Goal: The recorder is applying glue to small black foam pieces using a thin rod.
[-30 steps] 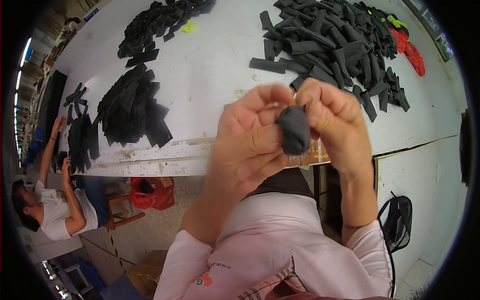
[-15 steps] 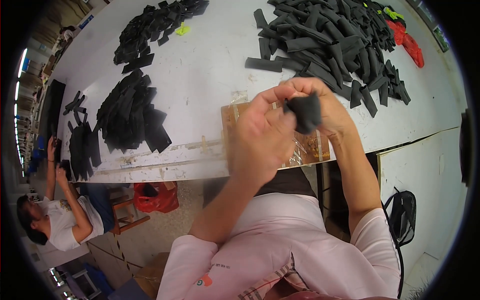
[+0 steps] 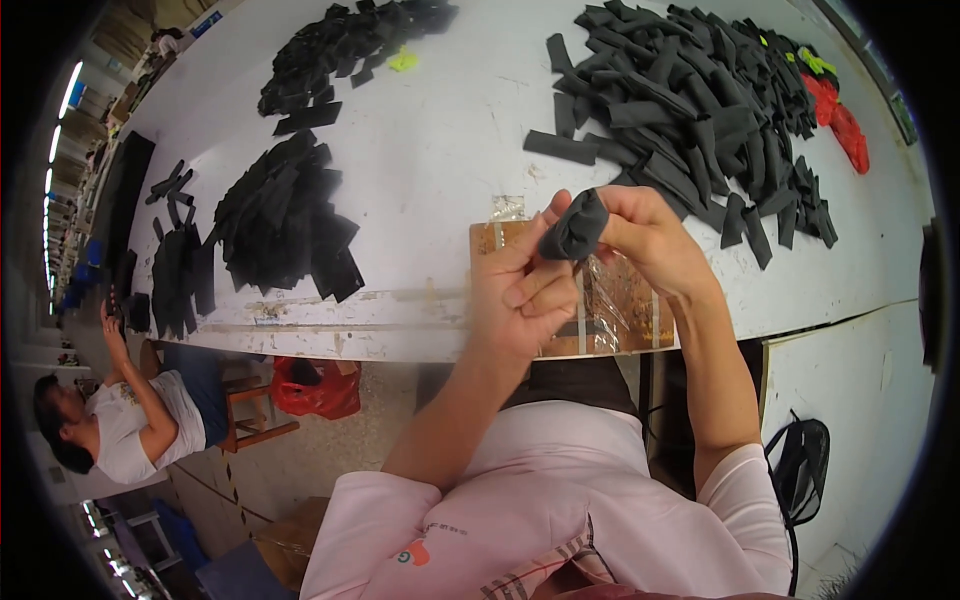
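Note:
Between my two hands is a bunched piece of black fabric (image 3: 574, 228), held above the table's near edge. My left hand (image 3: 527, 285) grips its lower left side, fingers curled and thumb up. At its upper right, my right hand (image 3: 650, 235) pinches it between thumb and fingers. Below the hands lies a brown cardboard piece (image 3: 625, 320) with strips of clear tape. A big heap of black fabric tubes (image 3: 690, 110) lies beyond my right hand. Flat black fabric pieces (image 3: 285, 215) form overlapping piles to the left.
Another person (image 3: 140, 410) sits at the left end of the white table (image 3: 430, 170), hands on dark pieces. A red plastic bag (image 3: 316, 387) sits by a wooden stool (image 3: 255, 412). Red plastic (image 3: 848, 135) lies at the far right. A black mesh bag (image 3: 802, 465) hangs at right.
The fabric has moved slightly left and now shows a longer, folded shape. My right hand has shifted lower, its fingers now at the fabric's upper right. The view has shifted a little.

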{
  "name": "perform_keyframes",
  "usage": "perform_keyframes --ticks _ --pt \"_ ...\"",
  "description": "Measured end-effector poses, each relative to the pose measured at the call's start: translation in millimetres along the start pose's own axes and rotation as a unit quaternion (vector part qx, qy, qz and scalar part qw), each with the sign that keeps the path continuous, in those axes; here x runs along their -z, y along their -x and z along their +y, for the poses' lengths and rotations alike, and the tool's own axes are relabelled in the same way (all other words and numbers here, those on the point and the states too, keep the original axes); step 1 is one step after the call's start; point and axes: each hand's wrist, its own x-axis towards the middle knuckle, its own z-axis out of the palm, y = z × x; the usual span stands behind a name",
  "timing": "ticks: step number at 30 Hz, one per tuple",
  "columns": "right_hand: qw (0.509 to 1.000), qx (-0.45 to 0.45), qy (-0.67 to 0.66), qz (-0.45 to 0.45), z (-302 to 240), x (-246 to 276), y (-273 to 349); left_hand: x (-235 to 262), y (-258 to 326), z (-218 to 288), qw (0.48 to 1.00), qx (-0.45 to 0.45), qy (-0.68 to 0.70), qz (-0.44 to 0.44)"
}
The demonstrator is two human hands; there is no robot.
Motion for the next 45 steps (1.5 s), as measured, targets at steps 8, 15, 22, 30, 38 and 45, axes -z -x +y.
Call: perform_keyframes --ticks 8,15,22,30,38,45 --pt "0.995 -0.022 -0.098 0.029 29 13 11 -14 -2 -11 0.647 -0.255 -0.711 0.102" --pt "0.874 0.256 0.380 0.165 -22 -13 32 -21 -2 -17 0.614 -0.391 -0.685 -0.034" --pt "0.853 0.237 0.458 0.084 13 0 28 10 6 -15 0.691 -0.345 -0.633 0.052" --pt "0.900 0.199 0.376 0.095 31 1 33 -26 -15 -29 0.517 -0.221 -0.826 0.028" --pt "0.909 0.142 0.389 0.050 21 5 32 -26 -17 -34 0.657 -0.260 -0.707 0.013" --pt "0.929 0.144 0.338 0.051 16 2 30 -26 -12 -19 0.716 -0.215 -0.663 -0.039"
